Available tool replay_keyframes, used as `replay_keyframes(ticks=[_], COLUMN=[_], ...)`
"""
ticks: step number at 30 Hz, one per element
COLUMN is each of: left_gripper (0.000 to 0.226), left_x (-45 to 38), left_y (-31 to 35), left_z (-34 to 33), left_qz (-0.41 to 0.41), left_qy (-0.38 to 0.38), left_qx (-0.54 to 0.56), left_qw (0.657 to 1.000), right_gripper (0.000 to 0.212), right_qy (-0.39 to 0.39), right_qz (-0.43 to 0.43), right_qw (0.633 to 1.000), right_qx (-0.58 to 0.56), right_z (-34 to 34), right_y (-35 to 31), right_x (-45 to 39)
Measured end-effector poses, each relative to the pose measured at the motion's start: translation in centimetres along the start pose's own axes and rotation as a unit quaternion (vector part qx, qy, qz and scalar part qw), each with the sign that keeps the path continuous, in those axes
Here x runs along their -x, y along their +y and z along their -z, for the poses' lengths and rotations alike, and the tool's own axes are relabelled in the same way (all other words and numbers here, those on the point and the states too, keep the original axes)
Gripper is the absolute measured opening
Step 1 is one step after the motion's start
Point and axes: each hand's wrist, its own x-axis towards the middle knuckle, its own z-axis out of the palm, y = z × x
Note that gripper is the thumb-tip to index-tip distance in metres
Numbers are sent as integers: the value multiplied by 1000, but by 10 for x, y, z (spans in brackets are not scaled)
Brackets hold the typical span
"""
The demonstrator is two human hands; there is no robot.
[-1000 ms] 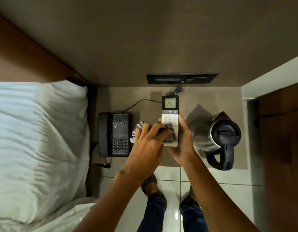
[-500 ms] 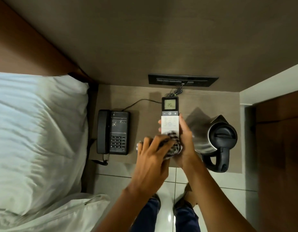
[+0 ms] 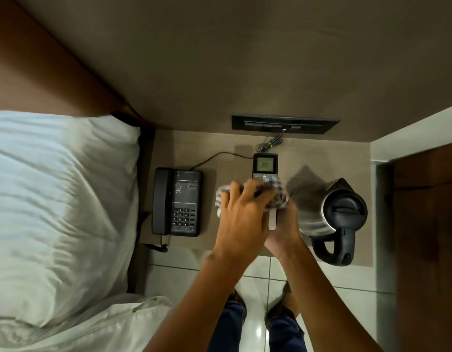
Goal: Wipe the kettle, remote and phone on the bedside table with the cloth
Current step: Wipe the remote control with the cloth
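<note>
My right hand (image 3: 283, 228) holds the white remote (image 3: 265, 165) from underneath, above the bedside table (image 3: 227, 158); its lit screen reads 20. My left hand (image 3: 241, 218) presses a checked cloth (image 3: 279, 196) onto the middle of the remote, hiding its buttons. The black phone (image 3: 178, 201) lies on the table to the left of my hands. The steel kettle (image 3: 329, 214) with a black lid and handle stands to the right, close to my right hand.
A bed with a white pillow (image 3: 62, 199) fills the left side. A dark switch panel (image 3: 284, 124) sits on the wall behind the table, with a thin cable hanging from it. A wooden door (image 3: 428, 237) stands at the right. My feet are on tiled floor (image 3: 260, 275) below.
My left hand has slid the cloth up the remote from its lower end to its middle, just under the screen. The right hand keeps holding the remote.
</note>
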Motion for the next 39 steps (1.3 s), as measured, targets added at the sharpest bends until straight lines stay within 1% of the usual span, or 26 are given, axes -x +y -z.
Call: replay_keyframes(ticks=[3, 5, 6, 7, 9, 10, 11, 13, 15, 18, 21, 24, 25, 26, 27, 29, 31, 32, 35, 39], left_gripper=[51, 45, 43, 42, 41, 42, 44, 46, 43, 34, 38, 48, 43, 36, 30, 23, 20, 20, 22, 18], left_x=[44, 55, 50, 38, 2, -19, -39, -65, -67, -41, -12, 8, 12, 14, 15, 9, 1, -2, -10, -7], left_y=[-2, -3, -2, 1, 11, 14, 16, 15, 16, 21, 20, 5, -4, -14, -23, -42, -60, -69, -92, -104], left_z=[-12, -15, -14, -13, -9, -7, -5, -7, -12, -15, -23, -24, -23, -22, -19, -12, -4, 1, 15, 28], left_qz=[-12, 4, 16, 26, 43, 50, 53, 54, 52, 31, 21, 3, 3, 22, 65, 187, 271, 290, 302, 298], left_qy=[-39, -57, -52, -37, 19, 44, 54, 34, 4, 6, -21, -91, -121, -143, -152, -120, -49, -17, 51, 116], left_qx=[11, 37, 47, 51, 42, 35, 24, -6, -22, 0, 10, 63, 111, 176, 246, 364, 414, 418, 410, 422], left_qw=[999, 998, 997, 998, 998, 997, 997, 998, 998, 1000, 1000, 994, 987, 974, 955, 904, 868, 861, 859, 848], right_gripper=[65, 75, 75, 69, 57, 56, 59, 59, 52, 48, 51, 63, 63, 62, 61, 64, 67, 67, 62, 64], right_qy=[12, 21, 20, 9, -7, -8, -11, -20, -18, 6, 30, 26, 35, 53, 72, 111, 148, 166, 205, 234], right_qz=[0, -19, -21, -16, 8, 16, 21, 27, 23, 16, 2, -10, -10, -5, 0, 1, -2, -6, -17, 0], right_qw=[999, 999, 999, 999, 1000, 1000, 1000, 999, 999, 999, 999, 999, 999, 999, 997, 992, 979, 970, 947, 931], right_qx=[39, 39, 36, 27, -6, -16, -13, 19, 27, -30, -41, -21, -13, 0, 15, 61, 140, 176, 246, 281], right_z=[11, 17, 18, 19, 18, 17, 15, 10, 8, 8, 11, 18, 20, 22, 24, 28, 31, 32, 33, 40], right_y=[-1, -1, -1, -1, 2, 3, 3, 3, 2, 4, -2, -13, -16, -17, -16, -12, -5, -1, 11, 23], right_x=[-2, -4, -4, -4, -2, -2, -3, -3, -5, -6, -12, -20, -24, -29, -33, -43, -51, -54, -62, -75])
